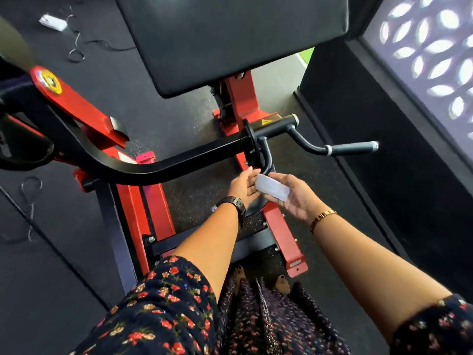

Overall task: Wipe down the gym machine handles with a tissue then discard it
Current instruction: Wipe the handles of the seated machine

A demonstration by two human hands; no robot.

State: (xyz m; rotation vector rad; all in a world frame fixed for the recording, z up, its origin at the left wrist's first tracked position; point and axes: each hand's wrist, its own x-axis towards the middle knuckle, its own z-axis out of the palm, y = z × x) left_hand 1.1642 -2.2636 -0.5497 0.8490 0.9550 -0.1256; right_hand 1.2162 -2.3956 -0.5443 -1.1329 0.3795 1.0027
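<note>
A folded white tissue (272,190) is held between my two hands, just under the machine's arm. My right hand (297,201), palm up with a gold bracelet on the wrist, cradles it in curled fingers. My left hand (242,187), which wears a black watch, pinches the tissue's left end between thumb and fingers. A short curved black handle (266,156) hangs down right above the tissue, not touching it. A second handle with a grey grip (350,147) sticks out to the right, clear of both hands.
The black arm (158,167) crosses the view on a red frame (240,98) below a big black pad (230,34). A dark wall (371,124) stands close on the right. White paper scraps (52,22) and string lie on the black floor, far left.
</note>
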